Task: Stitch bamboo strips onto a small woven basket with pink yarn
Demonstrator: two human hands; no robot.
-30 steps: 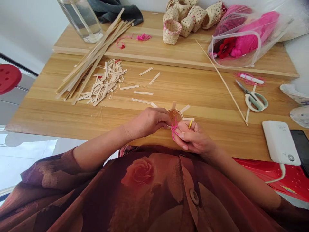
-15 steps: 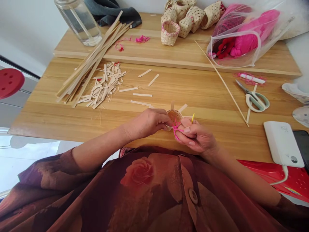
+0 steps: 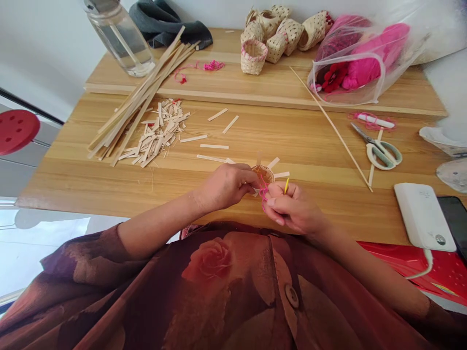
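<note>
A small woven basket (image 3: 267,172) with strip ends sticking out around its rim is at the table's front, partly hidden by my fingers. My left hand (image 3: 233,183) is closed on the near left side of its rim. My right hand (image 3: 292,205) is closed around a thin yellow needle (image 3: 286,185), whose one end sticks up between the fingers. Pink yarn (image 3: 263,190) runs from the basket rim to the right fingers in a loose tangle. The palm sides of both hands are hidden.
Cut strip pieces (image 3: 160,131) and long strips (image 3: 142,97) lie at left near a water bottle (image 3: 124,41). Finished small baskets (image 3: 254,57) and a bag of pink yarn (image 3: 359,73) stand on the raised back shelf. Scissors (image 3: 381,150) and a white power bank (image 3: 423,214) are at right.
My right hand has shifted slightly and turned, with its fingers closer together. The pink yarn is bunched more narrowly beside the rim. One more strip end shows at the basket's right.
</note>
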